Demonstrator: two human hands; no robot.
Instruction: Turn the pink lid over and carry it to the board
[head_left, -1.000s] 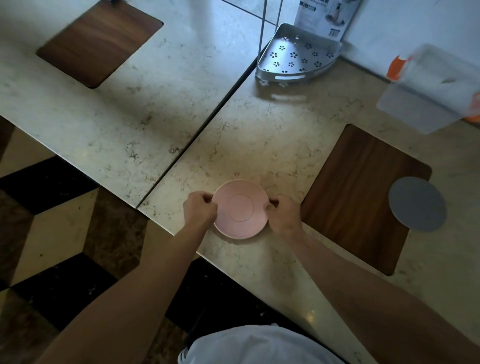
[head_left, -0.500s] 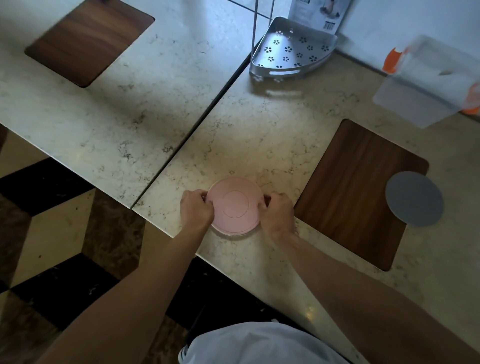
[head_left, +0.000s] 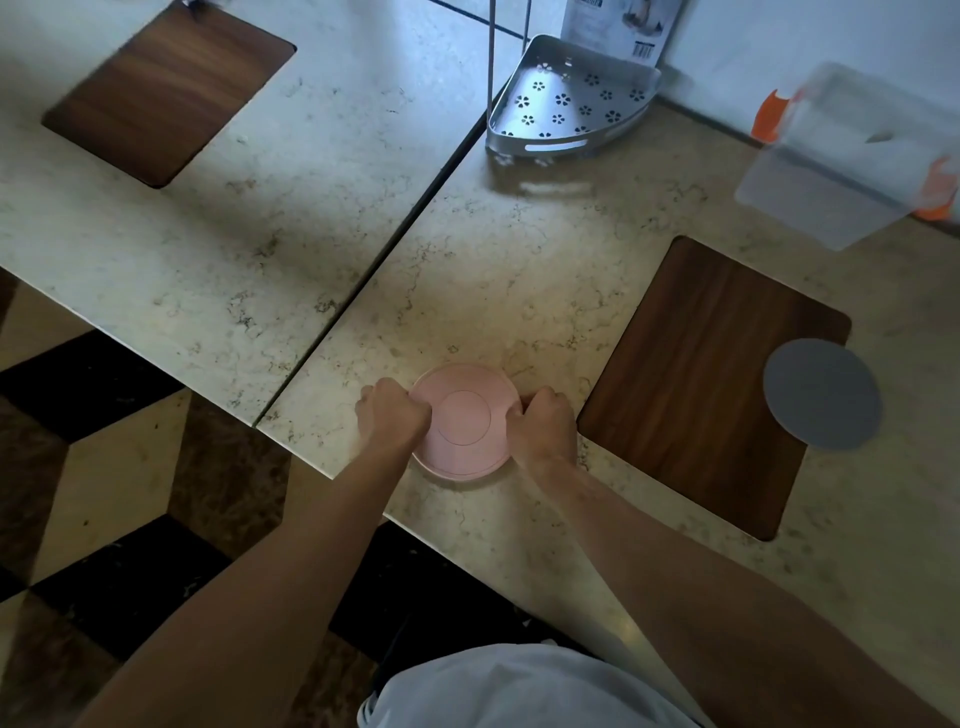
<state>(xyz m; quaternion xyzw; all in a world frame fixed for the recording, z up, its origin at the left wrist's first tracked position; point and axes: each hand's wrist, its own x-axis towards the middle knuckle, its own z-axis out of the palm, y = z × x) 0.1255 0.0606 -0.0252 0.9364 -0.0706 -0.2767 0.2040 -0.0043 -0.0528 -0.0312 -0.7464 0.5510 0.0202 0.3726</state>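
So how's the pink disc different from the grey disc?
The pink disc is gripped at its sides by the left hand and right hand; the grey disc lies untouched. Pink sits on marble, grey overlaps the wooden mat. Pink has an inner ring, grey looks plain. Both are round.

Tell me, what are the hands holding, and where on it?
Both hands grip the pink dish by its rim: the left hand on its left edge, the right hand on its right edge.

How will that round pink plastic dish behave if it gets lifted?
The round pink plastic dish looks thin, so probably light and stiff. Its smooth rim may slip. The left hand and right hand grip opposite edges, which should limit tipping.
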